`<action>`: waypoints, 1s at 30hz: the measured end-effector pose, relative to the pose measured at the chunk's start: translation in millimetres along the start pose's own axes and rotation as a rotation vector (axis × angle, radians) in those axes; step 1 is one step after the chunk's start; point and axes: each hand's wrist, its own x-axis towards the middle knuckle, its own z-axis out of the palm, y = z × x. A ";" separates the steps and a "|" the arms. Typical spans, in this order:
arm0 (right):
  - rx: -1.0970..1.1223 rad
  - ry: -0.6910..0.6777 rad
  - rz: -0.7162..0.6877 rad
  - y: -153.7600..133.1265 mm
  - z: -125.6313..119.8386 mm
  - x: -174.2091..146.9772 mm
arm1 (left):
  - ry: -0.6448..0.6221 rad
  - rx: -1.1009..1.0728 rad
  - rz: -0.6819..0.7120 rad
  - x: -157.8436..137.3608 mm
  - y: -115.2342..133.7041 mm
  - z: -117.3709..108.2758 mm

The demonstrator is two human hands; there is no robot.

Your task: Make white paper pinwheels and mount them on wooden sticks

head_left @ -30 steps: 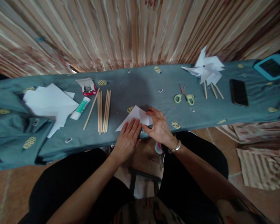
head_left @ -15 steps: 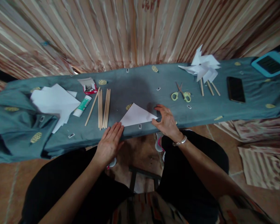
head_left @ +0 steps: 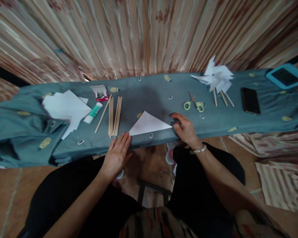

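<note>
A sheet of white paper [head_left: 150, 124], folded into a triangle, lies on the cloth-covered table near its front edge. My left hand [head_left: 116, 153] rests flat with fingers stretched out, its fingertips at the paper's left corner. Just beyond the right corner is my right hand [head_left: 185, 129], thumb and fingers bent and apart with nothing between them. To the left of the paper lie several thin wooden sticks [head_left: 115, 115]. A pair of scissors [head_left: 193, 102] with pale green handles lies spread on the right, behind my right hand.
On the left are white paper sheets [head_left: 67, 107], a glue tube [head_left: 93, 113] and a small red box [head_left: 100, 94] of metal bits. Paper pinwheels [head_left: 218, 74] on sticks, a black phone [head_left: 250, 100] and a blue-framed tablet [head_left: 286, 76] lie right. A curtain [head_left: 129, 36] hangs behind.
My right hand has let go of the paper's right corner and moved slightly right. My left hand stays at the left corner. The whole view has shifted a little.
</note>
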 end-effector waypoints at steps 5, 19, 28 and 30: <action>0.001 -0.102 -0.016 -16.2 8.5 11.1 | 0.020 -0.004 -0.007 -1.5 3.2 1.7; 0.029 -0.079 -0.012 -39.6 21.5 20.5 | -0.022 -0.007 -0.066 1.1 10.6 -4.0; -0.125 -0.118 -0.037 -38.8 20.3 15.6 | -0.006 -0.014 -0.078 1.9 12.4 -3.1; -0.138 -0.133 -0.030 -36.9 19.6 14.3 | -0.004 -0.012 -0.079 1.7 12.4 -2.4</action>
